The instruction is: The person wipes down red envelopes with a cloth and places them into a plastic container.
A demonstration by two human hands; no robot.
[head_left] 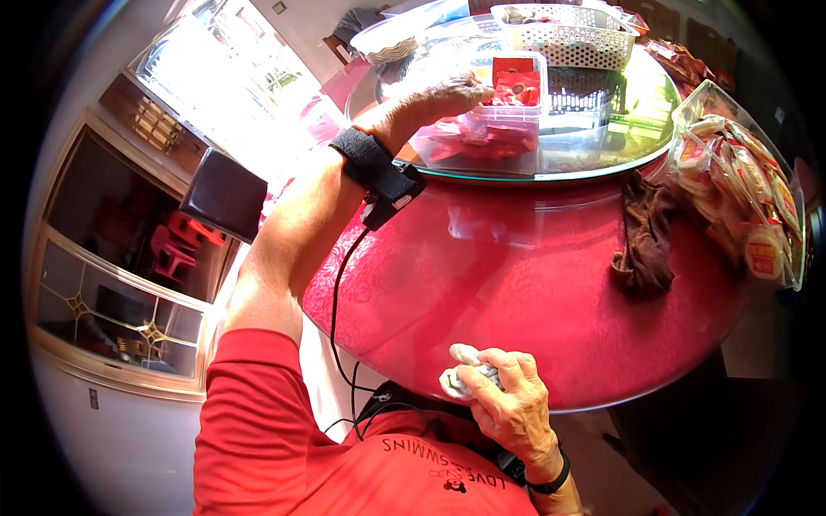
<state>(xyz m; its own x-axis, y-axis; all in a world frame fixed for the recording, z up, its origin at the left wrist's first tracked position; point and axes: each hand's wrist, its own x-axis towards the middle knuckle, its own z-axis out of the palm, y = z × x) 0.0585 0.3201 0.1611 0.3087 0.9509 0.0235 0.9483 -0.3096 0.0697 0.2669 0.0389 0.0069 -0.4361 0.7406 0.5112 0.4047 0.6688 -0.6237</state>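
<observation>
left hand (443, 93): stretched toward twelve o'clock, with fingertips at the left rim of a clear plastic box (508, 113); cannot tell whether gripping anything there or only touching.
right hand (516, 402): at five o'clock, curled around a crumpled whitish wad (459, 384), near the close edge of the red table (516, 297).
clear box: at one o'clock, standing on the glass turntable (635, 142), with red packets (518, 90) inside.
white basket (594, 50): perforated, beyond the box, also toward one o'clock.
brown cloth (647, 245): lying bunched on the table at three o'clock.
clear tray (798, 258): between two and three o'clock, heaped with wrapped pale goods (740, 172).
wrists: black strap (366, 155) on left, black band (555, 480) on right.
</observation>
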